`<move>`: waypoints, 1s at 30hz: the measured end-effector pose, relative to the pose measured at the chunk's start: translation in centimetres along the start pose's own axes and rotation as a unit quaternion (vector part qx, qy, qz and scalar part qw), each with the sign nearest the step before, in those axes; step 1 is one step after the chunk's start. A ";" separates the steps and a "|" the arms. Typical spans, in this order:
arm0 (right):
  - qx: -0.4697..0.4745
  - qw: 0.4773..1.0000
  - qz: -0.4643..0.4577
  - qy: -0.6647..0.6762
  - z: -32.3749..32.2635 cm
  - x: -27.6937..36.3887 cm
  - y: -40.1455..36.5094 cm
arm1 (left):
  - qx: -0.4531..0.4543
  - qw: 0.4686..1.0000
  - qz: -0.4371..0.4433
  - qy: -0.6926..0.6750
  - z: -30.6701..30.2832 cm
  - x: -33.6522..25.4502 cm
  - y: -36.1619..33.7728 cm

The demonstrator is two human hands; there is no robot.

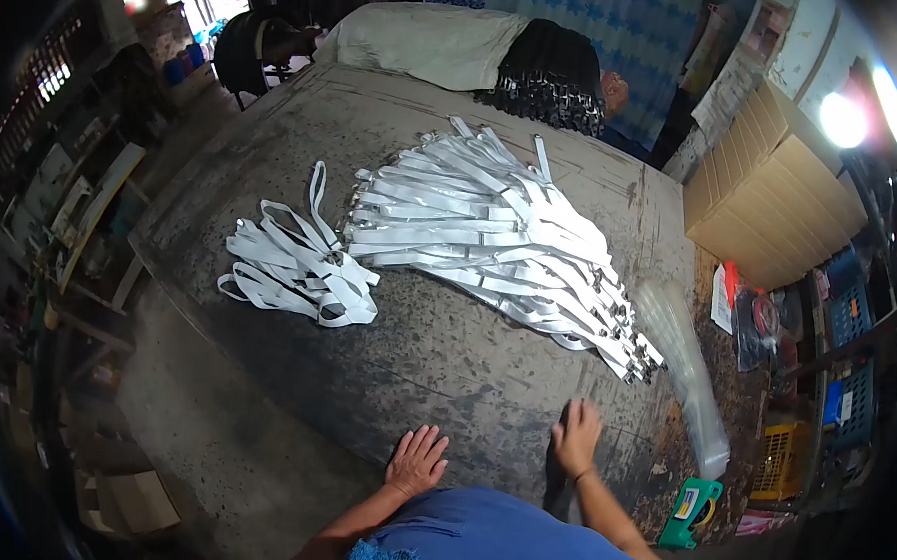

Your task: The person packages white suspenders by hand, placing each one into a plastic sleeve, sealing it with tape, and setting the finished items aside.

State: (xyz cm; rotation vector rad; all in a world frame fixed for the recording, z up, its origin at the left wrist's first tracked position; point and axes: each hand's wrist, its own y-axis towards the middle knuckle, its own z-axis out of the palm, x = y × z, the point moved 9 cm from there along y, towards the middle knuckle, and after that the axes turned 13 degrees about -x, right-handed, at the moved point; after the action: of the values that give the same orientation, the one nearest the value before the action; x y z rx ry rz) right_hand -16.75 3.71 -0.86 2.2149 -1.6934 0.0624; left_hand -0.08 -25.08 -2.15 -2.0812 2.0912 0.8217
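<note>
My left hand (pixel 417 463) rests flat at the near edge of the worn table (pixel 372 368), fingers stretched out and holding nothing. To its right, my right hand (pixel 578 438) is over the tabletop, slightly blurred, its fingers extended and empty. Beyond both hands lies a big fanned pile of white lanyards (pixel 486 223) with metal clips at the ends. A smaller, looser bunch of white lanyards (pixel 298 267) sits to the left of it. Neither hand touches the straps. Right of my right hand lies a stack of clear plastic sleeves (pixel 688 370).
A green tape dispenser (pixel 691 513) lies at the near right corner. Cardboard boxes (pixel 775 186) stand along the right side, above a yellow basket (pixel 780 461). At the far end, a pale cloth (pixel 418 43) partly covers dark straps (pixel 550 75) with metal ends.
</note>
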 end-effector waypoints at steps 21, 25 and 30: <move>0.128 0.975 0.169 -0.065 0.4 0.4 -13.8 | -0.039 0.974 -0.050 -0.216 -3.1 5.5 4.4; 0.125 0.968 0.206 -0.076 -0.2 0.9 -15.9 | -0.111 0.977 -0.090 -0.156 -7.1 11.3 9.0; 0.121 0.959 0.243 -0.076 -0.5 1.5 -18.7 | -0.140 0.989 0.041 0.009 -9.1 16.2 15.4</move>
State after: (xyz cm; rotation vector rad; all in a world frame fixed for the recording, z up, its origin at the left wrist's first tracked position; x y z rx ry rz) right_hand 1.41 6.71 -4.64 1.9440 -2.3977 0.2391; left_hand -13.10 -44.59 3.68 -2.1478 2.1954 1.1760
